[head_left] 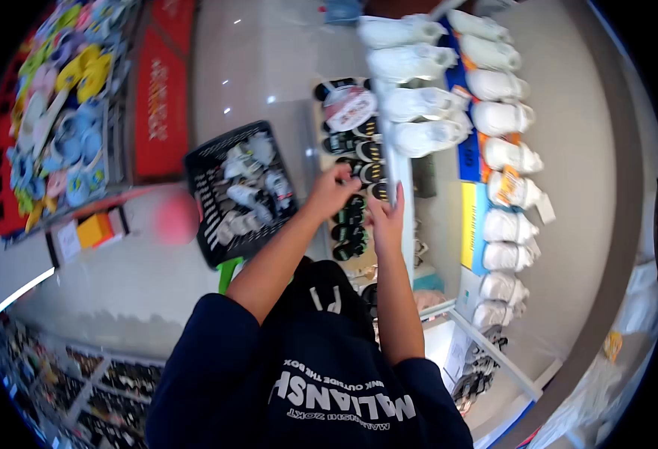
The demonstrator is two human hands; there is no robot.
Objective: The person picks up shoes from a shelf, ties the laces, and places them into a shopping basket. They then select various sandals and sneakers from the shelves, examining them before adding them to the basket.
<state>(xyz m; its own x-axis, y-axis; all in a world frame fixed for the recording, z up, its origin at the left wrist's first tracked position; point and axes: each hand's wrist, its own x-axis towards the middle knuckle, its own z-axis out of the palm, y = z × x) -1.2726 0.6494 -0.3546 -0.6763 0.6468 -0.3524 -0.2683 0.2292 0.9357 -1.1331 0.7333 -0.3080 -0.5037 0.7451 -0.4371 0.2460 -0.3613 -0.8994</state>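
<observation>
My left hand point(333, 192) reaches over the lower shelf, its fingers curled together beside the black shoes with yellow stripes point(372, 172). Whatever may be between those fingertips is too small to make out. To its right, my right hand point(386, 218) has a finger stretched out along the edge of the white upper shelf point(398, 170), and no object shows in it. Black shoes with green marks point(349, 228) lie just below my hands. A white and red oval sign point(350, 108) stands among the shoes farther up.
A black basket point(211, 217) holding several shoes stands on the floor at left. White shoes point(426, 63) line the upper shelf, with more white shoes point(510, 191) at right. Colourful clogs point(82, 138) fill a rack at far left. Shoe racks point(112, 389) stand at bottom left.
</observation>
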